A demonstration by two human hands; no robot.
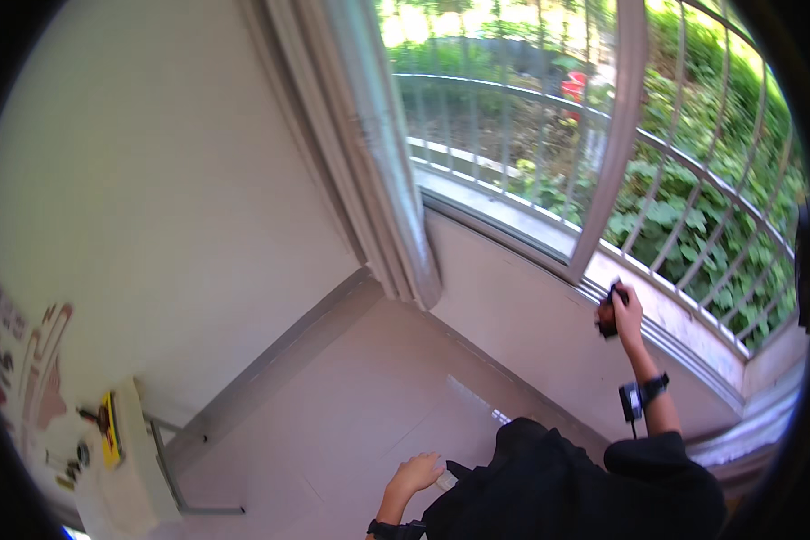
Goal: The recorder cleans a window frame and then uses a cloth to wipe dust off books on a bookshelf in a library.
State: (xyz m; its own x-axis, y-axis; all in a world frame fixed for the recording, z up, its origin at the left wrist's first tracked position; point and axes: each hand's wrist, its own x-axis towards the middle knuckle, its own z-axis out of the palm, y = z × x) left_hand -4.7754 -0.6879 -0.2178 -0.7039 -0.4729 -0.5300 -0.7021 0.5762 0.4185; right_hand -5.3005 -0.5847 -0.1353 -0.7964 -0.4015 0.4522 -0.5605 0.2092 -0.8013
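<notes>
My right hand (628, 317) is shut on a small dark brown and black object (606, 316), too blurred to name exactly. It is beside the metal window track (675, 361), just right of the sliding window's frame (580, 253); whether the object touches the track I cannot tell. Lower down, my left hand (415, 472) hangs palm down over the tiled floor, its fingers loosely bent. A pale thing (447, 480), partly covered by my black clothing (567, 479), shows beside its fingertips.
Metal bars (688, 162) stand outside the window, with plants beyond. A long curtain (371, 169) hangs in the corner. At lower left, a white table (125, 493) bears a yellow item (111, 432), a tape roll (83, 452) and small tools. Its metal leg (169, 466) reaches the floor (297, 418).
</notes>
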